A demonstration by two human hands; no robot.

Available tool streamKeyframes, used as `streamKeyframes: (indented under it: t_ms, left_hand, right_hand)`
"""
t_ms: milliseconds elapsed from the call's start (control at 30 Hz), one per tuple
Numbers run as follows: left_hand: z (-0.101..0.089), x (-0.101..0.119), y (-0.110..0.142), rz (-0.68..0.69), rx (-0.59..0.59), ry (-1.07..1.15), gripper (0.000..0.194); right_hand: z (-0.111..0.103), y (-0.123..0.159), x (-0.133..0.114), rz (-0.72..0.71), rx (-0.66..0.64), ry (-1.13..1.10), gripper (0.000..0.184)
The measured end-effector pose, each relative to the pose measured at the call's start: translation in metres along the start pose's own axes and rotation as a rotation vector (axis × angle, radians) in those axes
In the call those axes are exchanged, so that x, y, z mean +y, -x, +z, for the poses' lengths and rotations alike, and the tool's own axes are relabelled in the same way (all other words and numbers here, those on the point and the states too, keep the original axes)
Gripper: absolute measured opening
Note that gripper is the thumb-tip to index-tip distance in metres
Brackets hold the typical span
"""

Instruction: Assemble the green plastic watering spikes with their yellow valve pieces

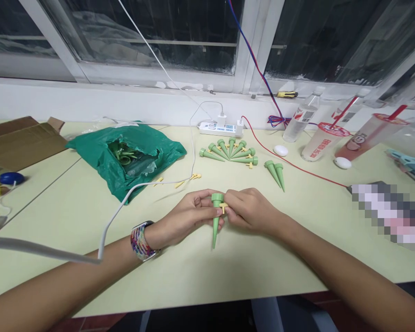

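Between the fingers of my left hand (186,211) is a green plant watering spike (215,233), its wide cap up and its tip pointing down toward me. My right hand (251,208) pinches a small yellow valve (223,207) against the spike's side, just below the cap. Whether the valve is fully seated I cannot tell. Beyond my hands, several green spikes fitted with yellow valves (231,146) lie in a fan. Two green spikes (278,176) without visible valves lie to their right. Loose yellow valves (195,176) rest on the table left of the fan.
A torn green plastic bag (148,143) holds more green parts. A white cable (115,213) crosses in front at left. Behind stands a power strip (219,129); a red cable (290,161) runs right to a blurred device. Bottles (299,122) and drink cups (320,145) stand back right.
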State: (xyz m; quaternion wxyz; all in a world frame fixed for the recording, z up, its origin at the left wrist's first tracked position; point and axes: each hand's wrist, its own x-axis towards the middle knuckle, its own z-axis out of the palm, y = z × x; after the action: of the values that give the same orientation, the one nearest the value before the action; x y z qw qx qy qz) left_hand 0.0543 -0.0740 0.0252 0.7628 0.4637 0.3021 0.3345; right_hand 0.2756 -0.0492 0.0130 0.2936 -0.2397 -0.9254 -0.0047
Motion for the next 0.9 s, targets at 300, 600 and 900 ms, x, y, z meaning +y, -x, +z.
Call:
streamKeyframes:
  t_ms: [300, 600, 900]
  left_hand:
    - [0.0029, -0.0036, 0.0008, 0.126, 0.077, -0.021, 0.039]
    - [0.004, -0.0011, 0.0033, 0.213, 0.221, -0.338, 0.049]
    - [0.0024, -0.0017, -0.0013, 0.18, 0.127, -0.12, 0.044]
  right_hand:
    - [0.0017, 0.0007, -0.0044, 0.077, -0.012, -0.083, 0.022]
    - [0.0091, 0.0021, -0.006, 0.223, -0.044, -0.288, 0.02]
    - [0.0087, 0.0027, -0.0037, 0.218, 0.007, -0.24, 0.021]
